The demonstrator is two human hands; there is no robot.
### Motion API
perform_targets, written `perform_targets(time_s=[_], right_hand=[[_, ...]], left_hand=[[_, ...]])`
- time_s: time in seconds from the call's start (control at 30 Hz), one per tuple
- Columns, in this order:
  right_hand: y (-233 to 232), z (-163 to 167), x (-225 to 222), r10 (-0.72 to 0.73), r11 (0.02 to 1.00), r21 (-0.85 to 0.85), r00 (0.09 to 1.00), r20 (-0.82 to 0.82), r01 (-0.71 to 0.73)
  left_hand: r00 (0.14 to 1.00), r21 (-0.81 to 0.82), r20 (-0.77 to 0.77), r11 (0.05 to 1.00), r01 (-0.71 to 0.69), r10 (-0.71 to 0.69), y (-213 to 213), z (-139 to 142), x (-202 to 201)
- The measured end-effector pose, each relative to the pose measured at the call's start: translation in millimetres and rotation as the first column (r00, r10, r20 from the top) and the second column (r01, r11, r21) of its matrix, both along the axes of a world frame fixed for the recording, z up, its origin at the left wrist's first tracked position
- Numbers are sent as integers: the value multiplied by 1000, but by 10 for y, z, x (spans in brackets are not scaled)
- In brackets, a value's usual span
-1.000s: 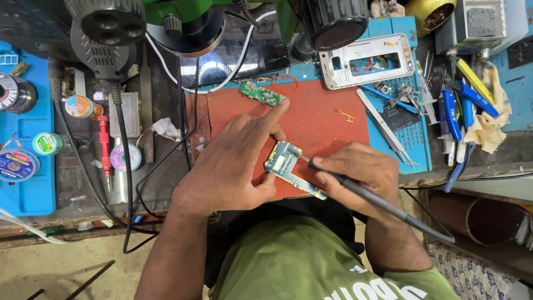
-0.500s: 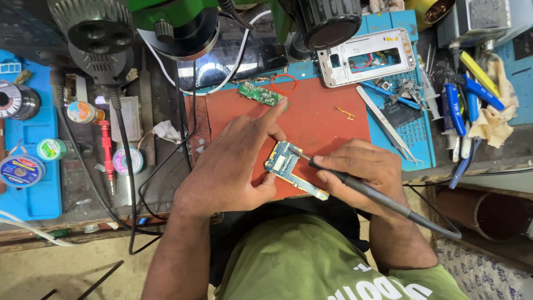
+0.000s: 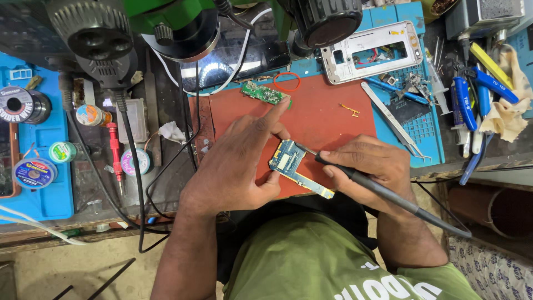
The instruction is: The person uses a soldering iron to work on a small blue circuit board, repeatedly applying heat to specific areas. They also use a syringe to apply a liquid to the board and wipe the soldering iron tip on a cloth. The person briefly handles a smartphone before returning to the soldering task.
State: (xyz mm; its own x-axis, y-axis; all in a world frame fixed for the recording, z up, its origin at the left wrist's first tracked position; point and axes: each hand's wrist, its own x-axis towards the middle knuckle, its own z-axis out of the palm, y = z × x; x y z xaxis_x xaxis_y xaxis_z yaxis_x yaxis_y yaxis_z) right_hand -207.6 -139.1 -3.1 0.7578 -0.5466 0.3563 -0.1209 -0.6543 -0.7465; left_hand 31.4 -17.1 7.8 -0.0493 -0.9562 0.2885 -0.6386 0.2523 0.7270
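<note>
I see my left hand (image 3: 236,166) pinning a blue rectangular circuit board (image 3: 290,162) on the red mat (image 3: 322,119), index finger stretched out. My right hand (image 3: 369,166) has its grip closed on a slim black soldering iron (image 3: 383,191), tip touching the board's upper edge.

two bare hands (image 3: 239,166) (image 3: 372,166) are at frame centre. two circuit boards: one blue board (image 3: 288,161) at centre, one small green board (image 3: 262,92) above it. one black-handled soldering iron (image 3: 388,194) at centre right. one red rectangular work mat (image 3: 327,122). one silver phone frame (image 3: 375,53) at upper right. one orange rubber ring (image 3: 286,82). one pair of metal tweezers (image 3: 395,122). one red-handled screwdriver (image 3: 115,150) at left. two round wire spools (image 3: 34,172) (image 3: 18,104) at far left.
</note>
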Motion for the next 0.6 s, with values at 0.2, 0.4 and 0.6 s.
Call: perform_targets(time_s=[0.2,0.4,0.6], right_hand=[[4,5,4,-4,1000,8,1000,-6,4],[3,4,6,-1,1000,-9,1000,-4,1],[1,-10,11,8,1000,-6,1000,6,-8]], left_hand=[[1000,-12,9,1000,5,-5,-2,-10,8],[1000,-1,2,1000,-8,8,6,-19,-3],[1000,-19,-6,1000,12,-12,9,-16,8]])
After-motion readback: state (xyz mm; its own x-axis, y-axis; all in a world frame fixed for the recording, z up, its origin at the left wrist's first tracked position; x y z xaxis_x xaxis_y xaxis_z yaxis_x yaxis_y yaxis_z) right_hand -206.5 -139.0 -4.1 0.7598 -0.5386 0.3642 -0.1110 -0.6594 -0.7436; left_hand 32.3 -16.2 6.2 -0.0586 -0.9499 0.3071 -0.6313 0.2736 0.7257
